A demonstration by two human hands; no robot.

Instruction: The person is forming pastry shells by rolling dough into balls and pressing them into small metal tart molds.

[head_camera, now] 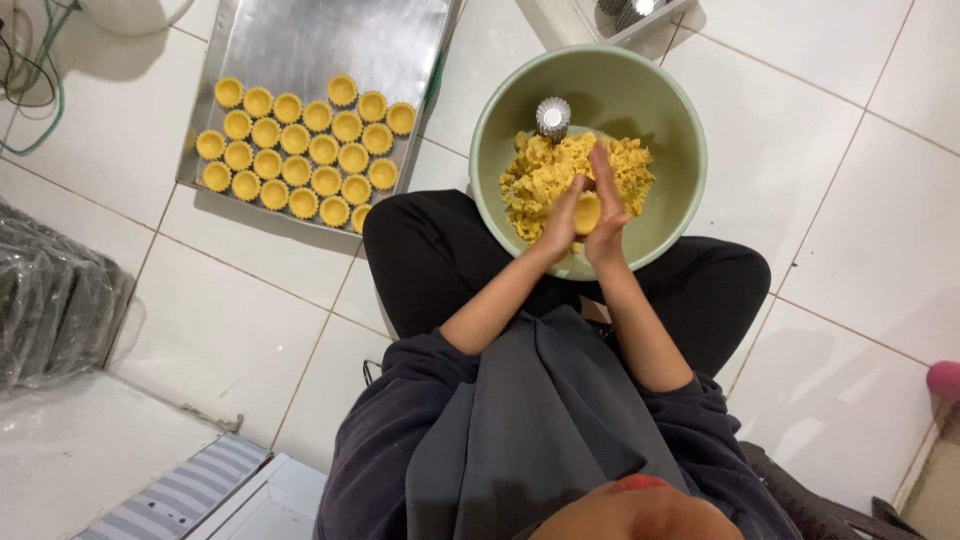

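progress check: metal tray (300,40) on the white tile floor (840,230) holds roughly thirty small yellow tart shells (300,150), packed in about four rows at its near end. far half of the tray is bare metal, so by that measure the batch looks under half done (judgement from tray space only).

person sits cross-legged, with a pale green bowl (495,120) resting on the lap. bowl holds a loose heap of yellow dough (540,175), a good amount left, covering much of the bottom. one empty fluted metal mould (553,117) stands on the dough at the far side of the heap.

hands are over the bowl, just above the heap: left hand (562,222) and right hand (606,205) are pressed palm to palm with a small ball of dough (587,213) between them, fingers straight and pointing away from the body. looks like a portion being rolled or flattened, not yet in any mould.

more moulds sit in a clear container (630,12) at the top edge, count not readable. stack of wrapped dark items (50,300) lies at the left, well apart from the work.

done: the tray's near rows. left: the dough in the bowl, the portion in hand.
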